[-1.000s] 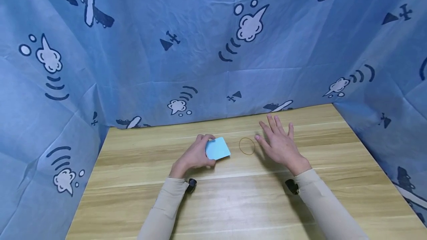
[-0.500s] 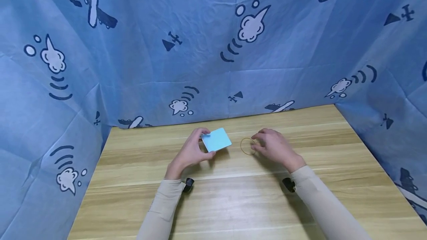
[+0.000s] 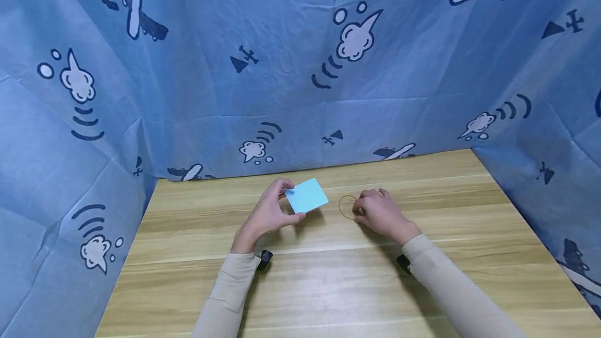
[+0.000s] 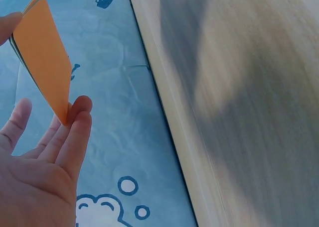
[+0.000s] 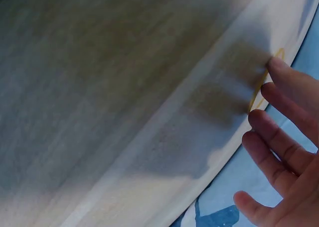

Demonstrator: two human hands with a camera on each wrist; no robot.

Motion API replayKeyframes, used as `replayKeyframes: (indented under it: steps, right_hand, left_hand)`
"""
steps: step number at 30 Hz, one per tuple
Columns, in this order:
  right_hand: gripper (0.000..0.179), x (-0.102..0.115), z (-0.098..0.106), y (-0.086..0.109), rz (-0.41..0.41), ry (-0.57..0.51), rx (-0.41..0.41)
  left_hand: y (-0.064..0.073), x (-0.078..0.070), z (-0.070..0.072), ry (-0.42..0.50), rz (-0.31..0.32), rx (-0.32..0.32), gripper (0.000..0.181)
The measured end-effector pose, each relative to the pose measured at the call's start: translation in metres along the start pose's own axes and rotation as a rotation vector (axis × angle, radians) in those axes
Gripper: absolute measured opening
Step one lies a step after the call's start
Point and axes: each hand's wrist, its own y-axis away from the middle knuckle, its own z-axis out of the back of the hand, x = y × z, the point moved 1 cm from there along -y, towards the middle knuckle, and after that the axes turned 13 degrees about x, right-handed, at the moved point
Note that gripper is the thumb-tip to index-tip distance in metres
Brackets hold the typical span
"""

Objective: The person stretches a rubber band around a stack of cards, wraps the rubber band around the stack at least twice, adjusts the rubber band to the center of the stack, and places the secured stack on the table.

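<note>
Left hand (image 3: 265, 216) gripping a small stack of cards (image 3: 307, 196), right hand (image 3: 381, 212) at the edge of a thin yellow band (image 3: 340, 206).

The left hand pinches the stack across its width, thumb on the near edge and fingers on the far one, with a clear gap between palm and cards; it holds them tilted above the wooden table (image 3: 328, 286), their shadow falling below, a pale blue face turned up and an orange face (image 4: 45, 57) underneath. Just to the right of the cards, the band lies in a round loop on the wood. The right hand is loosely bent over the loop's right side, thumb and forefinger slightly parted there rather than closed together; I cannot tell whether the fingertips actually touch the band.
</note>
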Motion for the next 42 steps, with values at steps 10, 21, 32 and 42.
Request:
replayKeyframes:
  steps: [10, 21, 32, 42]
  right_hand:
    - [0.019, 0.003, -0.003, 0.0, 0.071, 0.024, -0.037]
    - [0.012, 0.0, 0.001, -0.002, 0.022, -0.437, 0.008]
    - [0.02, -0.004, 0.028, 0.001, 0.157, -1.639, -0.003]
    - [0.029, -0.001, 0.039, 0.001, 0.305, -1.877, 0.014]
  left_hand:
    - [-0.001, -0.002, 0.0, -0.014, 0.019, -0.003, 0.069]
    - [0.0, -0.003, -0.001, -0.025, 0.008, 0.005, 0.07]
    - [-0.003, -0.005, -0.001, -0.023, 0.002, 0.022, 0.069]
    - [-0.003, -0.008, 0.0, -0.026, -0.008, 0.024, 0.069]
